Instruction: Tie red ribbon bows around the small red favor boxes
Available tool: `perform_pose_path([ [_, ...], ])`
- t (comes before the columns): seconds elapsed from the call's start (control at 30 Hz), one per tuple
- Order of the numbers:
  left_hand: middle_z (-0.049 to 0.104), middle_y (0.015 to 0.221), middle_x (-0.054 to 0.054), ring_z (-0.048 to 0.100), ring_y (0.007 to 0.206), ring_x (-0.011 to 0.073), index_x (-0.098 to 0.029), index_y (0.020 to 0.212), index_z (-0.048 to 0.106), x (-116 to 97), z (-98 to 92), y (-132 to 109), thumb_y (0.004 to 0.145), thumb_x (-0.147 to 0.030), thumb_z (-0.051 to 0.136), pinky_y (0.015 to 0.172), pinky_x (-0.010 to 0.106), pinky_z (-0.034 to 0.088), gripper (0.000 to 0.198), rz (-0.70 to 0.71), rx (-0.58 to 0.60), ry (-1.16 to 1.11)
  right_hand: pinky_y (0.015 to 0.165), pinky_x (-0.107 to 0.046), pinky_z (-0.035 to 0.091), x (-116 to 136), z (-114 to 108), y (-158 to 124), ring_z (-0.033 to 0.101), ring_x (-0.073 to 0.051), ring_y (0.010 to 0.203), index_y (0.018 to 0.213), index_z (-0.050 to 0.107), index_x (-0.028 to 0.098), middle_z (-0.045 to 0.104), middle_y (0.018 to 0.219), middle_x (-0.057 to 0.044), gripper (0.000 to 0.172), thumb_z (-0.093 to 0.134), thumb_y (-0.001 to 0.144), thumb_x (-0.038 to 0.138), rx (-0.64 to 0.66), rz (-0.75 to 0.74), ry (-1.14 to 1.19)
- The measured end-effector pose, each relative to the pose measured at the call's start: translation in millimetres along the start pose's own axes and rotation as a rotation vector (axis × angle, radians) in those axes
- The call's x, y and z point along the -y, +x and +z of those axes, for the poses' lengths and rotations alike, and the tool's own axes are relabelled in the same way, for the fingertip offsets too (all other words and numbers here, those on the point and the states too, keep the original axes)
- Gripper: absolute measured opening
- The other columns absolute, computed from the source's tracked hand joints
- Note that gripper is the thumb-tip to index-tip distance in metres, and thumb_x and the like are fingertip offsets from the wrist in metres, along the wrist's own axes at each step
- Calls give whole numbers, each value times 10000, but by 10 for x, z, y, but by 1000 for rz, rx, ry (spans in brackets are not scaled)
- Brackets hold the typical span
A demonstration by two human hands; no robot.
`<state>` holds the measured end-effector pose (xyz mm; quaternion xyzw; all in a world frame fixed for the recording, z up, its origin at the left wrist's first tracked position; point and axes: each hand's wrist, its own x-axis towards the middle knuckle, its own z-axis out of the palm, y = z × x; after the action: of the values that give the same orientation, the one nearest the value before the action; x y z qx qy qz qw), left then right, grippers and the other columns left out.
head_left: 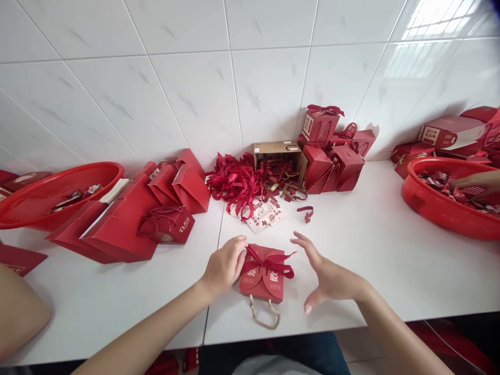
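A small red gift box lies on the white table, tied with a dark red ribbon bow. Its twisted rope handle hangs toward the table's front edge. My left hand is closed against the box's left side, thumb and fingers at its upper left corner by a ribbon end. To the right of the box, apart from it, my right hand is open with spread fingers. Behind the box are printed cards, a heap of red ribbons and a loose dark red strip.
Folded red boxes and a red plastic basket stand at left. An open cardboard box with straps and stacked gift boxes line the wall. Another person's arm reaches into the right basket; another limb shows at far left.
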<state>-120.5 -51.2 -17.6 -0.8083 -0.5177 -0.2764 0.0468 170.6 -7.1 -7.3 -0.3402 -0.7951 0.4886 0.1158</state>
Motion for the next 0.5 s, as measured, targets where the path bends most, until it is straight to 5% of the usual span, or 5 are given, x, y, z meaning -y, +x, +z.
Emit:
perform_pose_path([
  [0.1, 682, 1123, 151, 703, 960, 242, -155, 1211, 431, -59, 232, 46, 962, -231, 390, 737, 360, 573, 264, -167, 3, -54, 1178, -532, 217, -63, 337, 72, 21, -398, 1490, 1524, -75, 215, -30, 1580, -233, 1489, 923, 434, 398, -161, -55, 27],
  [0.2, 690, 1102, 114, 709, 955, 260, -198, 1212, 429, -73, 446, 168, 955, -308, 428, 724, 390, 580, 279, -354, 66, -185, 1116, -525, 360, -141, 666, 146, 258, -412, 1436, 1510, 33, 314, 185, 1504, -181, 1271, 838, 528, 265, -459, -149, 35],
  [0.27, 666, 1146, 131, 695, 1007, 272, -202, 1229, 421, -37, 569, 258, 953, -318, 431, 748, 410, 582, 299, -362, 49, -244, 1047, -520, 452, -221, 651, 161, 400, -416, 1353, 1465, 124, 431, 323, 1426, -105, 1189, 823, 514, 284, -602, -222, 44],
  [0.37, 622, 1213, 166, 661, 1088, 267, -194, 1269, 403, 35, 713, 339, 937, -282, 457, 843, 429, 569, 349, -299, 21, -332, 937, -512, 537, -293, 105, 117, 539, -402, 1213, 1390, 201, 521, 443, 1344, -50, 1063, 823, 537, 395, -844, -264, 24],
  [0.5, 584, 1288, 165, 603, 1193, 274, -207, 1291, 408, 104, 812, 329, 919, -277, 472, 938, 462, 536, 384, -318, 45, -386, 982, -525, 484, -231, -1340, 170, 518, -355, 1217, 1358, 288, 371, 466, 1294, -100, 692, 643, 775, 487, -1363, -155, -287],
])
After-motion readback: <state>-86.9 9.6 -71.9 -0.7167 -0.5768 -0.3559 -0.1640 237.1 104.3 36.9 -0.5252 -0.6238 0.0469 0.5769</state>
